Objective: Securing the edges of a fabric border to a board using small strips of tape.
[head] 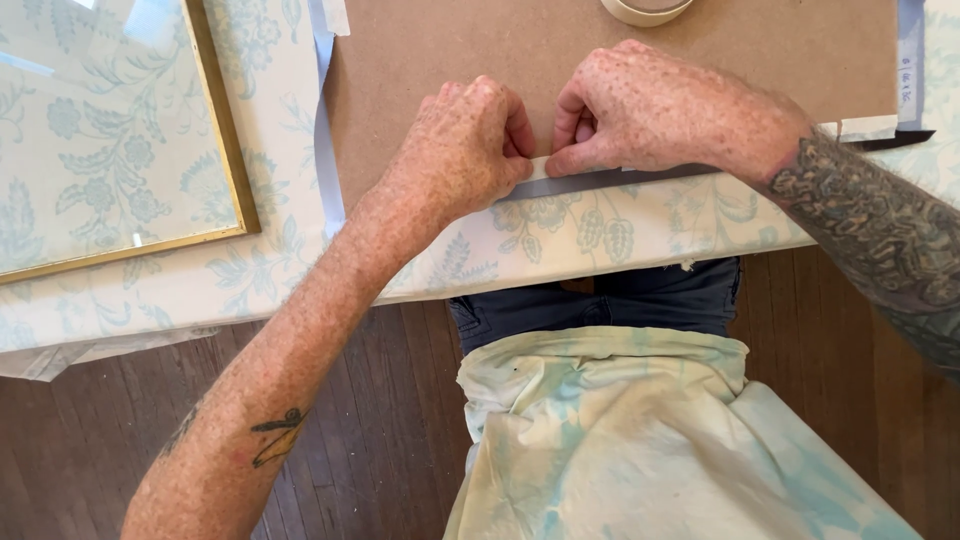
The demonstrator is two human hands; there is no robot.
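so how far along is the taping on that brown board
Done: pale tape already runs up the left edge of the brown backing board, and some shows at the right corner. In hand: the left hand and right hand pinch a tape strip at the near edge. Left: the dark edge to the right lies uncovered. The far edge is out of view.

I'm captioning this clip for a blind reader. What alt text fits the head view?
Two bare hands, left hand and right hand, press a strip of tape along the near edge of a brown board on a floral tablecloth. A gold frame lies to the left, and a tape roll sits at the top.
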